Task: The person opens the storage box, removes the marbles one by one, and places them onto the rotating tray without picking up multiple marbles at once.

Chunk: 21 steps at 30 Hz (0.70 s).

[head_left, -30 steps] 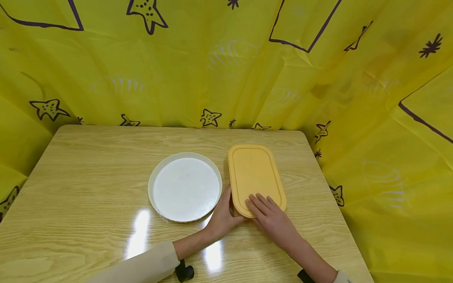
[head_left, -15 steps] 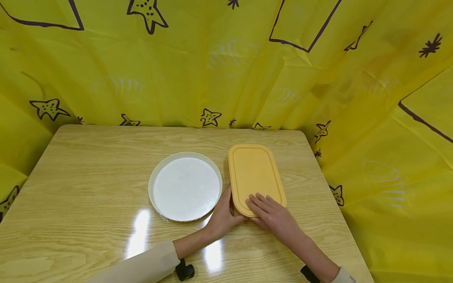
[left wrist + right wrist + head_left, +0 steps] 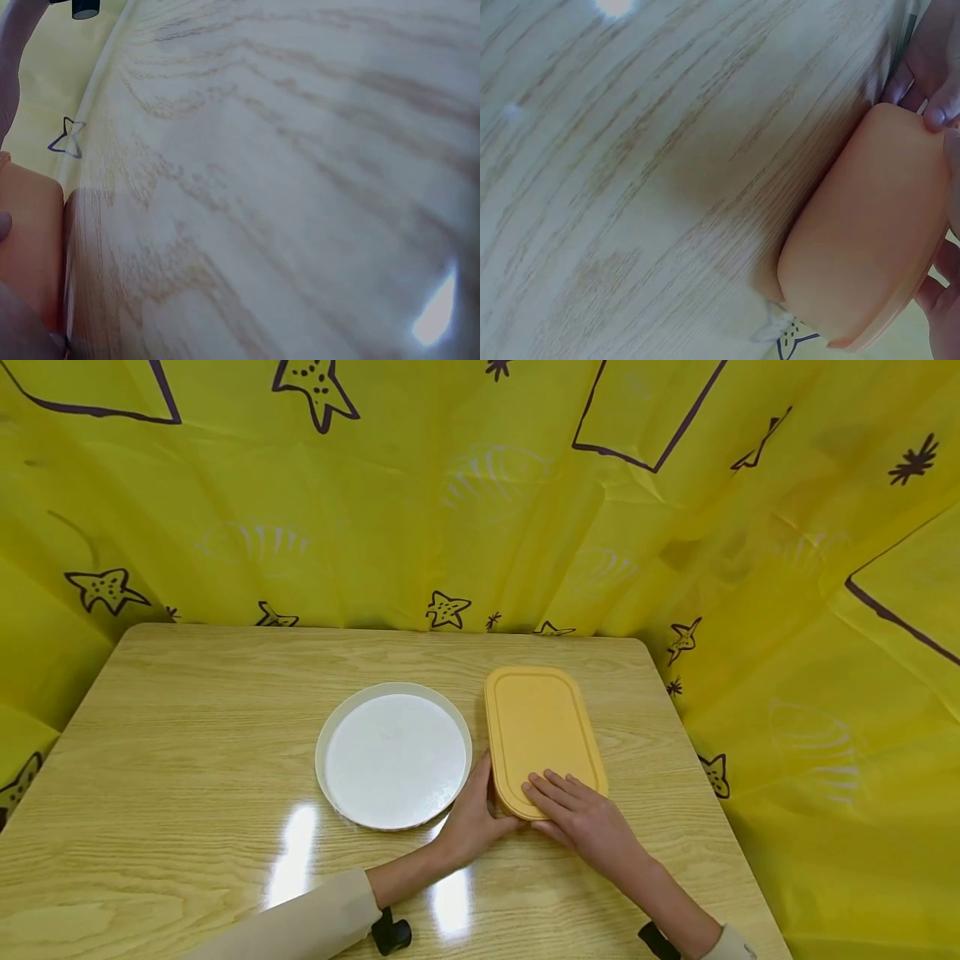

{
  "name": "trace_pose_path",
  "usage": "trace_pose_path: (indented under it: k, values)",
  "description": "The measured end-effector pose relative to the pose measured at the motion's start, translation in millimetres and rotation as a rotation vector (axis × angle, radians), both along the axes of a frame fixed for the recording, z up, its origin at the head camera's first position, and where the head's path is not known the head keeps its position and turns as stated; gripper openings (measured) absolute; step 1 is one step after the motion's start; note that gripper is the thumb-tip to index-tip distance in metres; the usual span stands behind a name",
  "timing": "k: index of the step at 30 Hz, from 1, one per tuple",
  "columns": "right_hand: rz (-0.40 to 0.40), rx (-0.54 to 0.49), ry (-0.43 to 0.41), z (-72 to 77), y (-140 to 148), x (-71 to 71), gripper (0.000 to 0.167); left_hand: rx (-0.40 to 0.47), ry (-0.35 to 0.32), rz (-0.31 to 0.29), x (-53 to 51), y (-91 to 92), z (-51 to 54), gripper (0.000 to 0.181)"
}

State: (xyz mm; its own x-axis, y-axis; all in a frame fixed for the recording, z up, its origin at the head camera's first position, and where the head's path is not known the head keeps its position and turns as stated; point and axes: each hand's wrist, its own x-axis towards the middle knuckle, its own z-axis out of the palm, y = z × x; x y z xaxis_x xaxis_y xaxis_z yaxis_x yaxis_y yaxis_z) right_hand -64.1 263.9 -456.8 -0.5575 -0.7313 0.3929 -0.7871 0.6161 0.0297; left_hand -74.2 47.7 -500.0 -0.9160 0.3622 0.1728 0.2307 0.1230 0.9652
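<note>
A yellow-orange rectangular food container (image 3: 536,718) stands on the table with its lid on, right of centre in the head view. My left hand (image 3: 468,827) holds its near-left corner, fingers along the left side and thumb at the near end. Fairly straight fingers of my right hand (image 3: 588,827) rest on the near part of the lid, the thumb at the near edge. In the right wrist view the smooth container wall (image 3: 862,225) sits flat on the wood, with fingertips at its upper end. The left wrist view catches only a bit of the container (image 3: 30,202).
A round white tray (image 3: 322,752) with a low rim lies just left of the container, close to my left fingers. The wood-grain table (image 3: 210,710) carries both. Behind and to the right hangs a yellow curtain (image 3: 390,527) with starfish drawings.
Both hands stay at the container, and the tray lies where it was. My right hand and wrist shift very slightly to the right on the lid.
</note>
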Motion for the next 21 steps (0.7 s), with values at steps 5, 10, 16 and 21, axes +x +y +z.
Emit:
trace_pose_path:
  k: [5,10,16,21]
  values:
    - [0.002,-0.01,-0.008,0.8,0.3,0.1,0.051,0.007,0.013,-0.005,0.1,0.0,-1.2,0.107]
    - [-0.017,-0.001,-0.011,5.8,0.2,0.9,0.053,0.011,0.012,-0.007,-0.1,0.4,-0.5,0.108]
    - [0.001,0.009,0.084,14.6,-1.0,0.6,0.051,0.002,0.024,0.012,-0.1,-0.1,0.3,0.108]
    - [0.025,0.039,0.219,17.3,-2.3,1.1,0.045,-0.001,0.024,0.019,0.4,0.6,0.2,0.107]
